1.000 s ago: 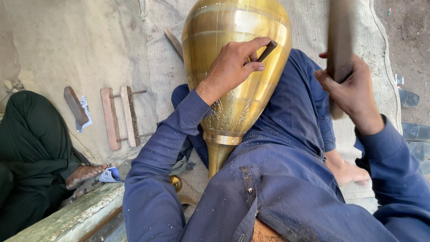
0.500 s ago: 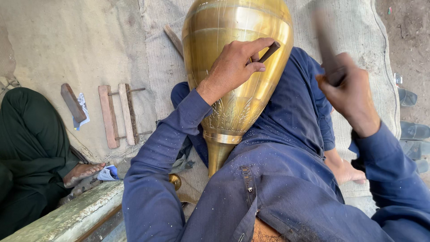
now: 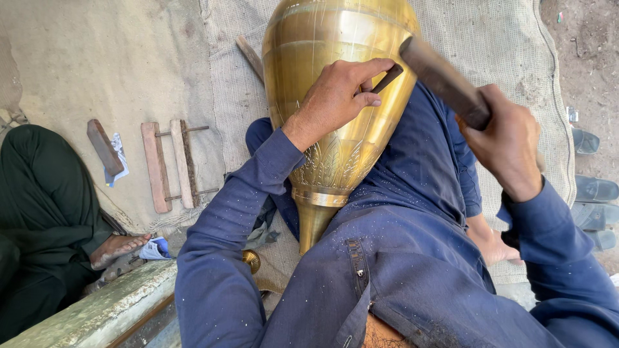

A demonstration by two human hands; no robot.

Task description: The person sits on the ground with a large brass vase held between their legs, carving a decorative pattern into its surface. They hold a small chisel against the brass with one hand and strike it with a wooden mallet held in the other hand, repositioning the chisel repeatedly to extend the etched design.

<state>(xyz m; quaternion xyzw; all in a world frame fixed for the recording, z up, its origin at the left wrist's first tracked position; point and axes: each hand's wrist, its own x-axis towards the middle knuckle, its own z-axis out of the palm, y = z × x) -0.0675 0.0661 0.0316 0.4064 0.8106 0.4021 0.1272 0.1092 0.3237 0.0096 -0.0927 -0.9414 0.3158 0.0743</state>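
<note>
Around us, a woven burlap mat (image 3: 516, 38) covers the ground beside a bare stretch of dusty cloth (image 3: 97, 64). On that cloth we see a small wooden frame (image 3: 173, 164) of two slats joined by thin rods, and just left of it a dark wooden block (image 3: 104, 147) lying across a scrap of blue-and-white paper (image 3: 120, 154). A person in dark green clothing (image 3: 39, 212) sits at left, one bare foot (image 3: 116, 248) near a worn stone ledge (image 3: 97, 312). Grey sandals (image 3: 594, 190) lie at the mat's right edge.
</note>
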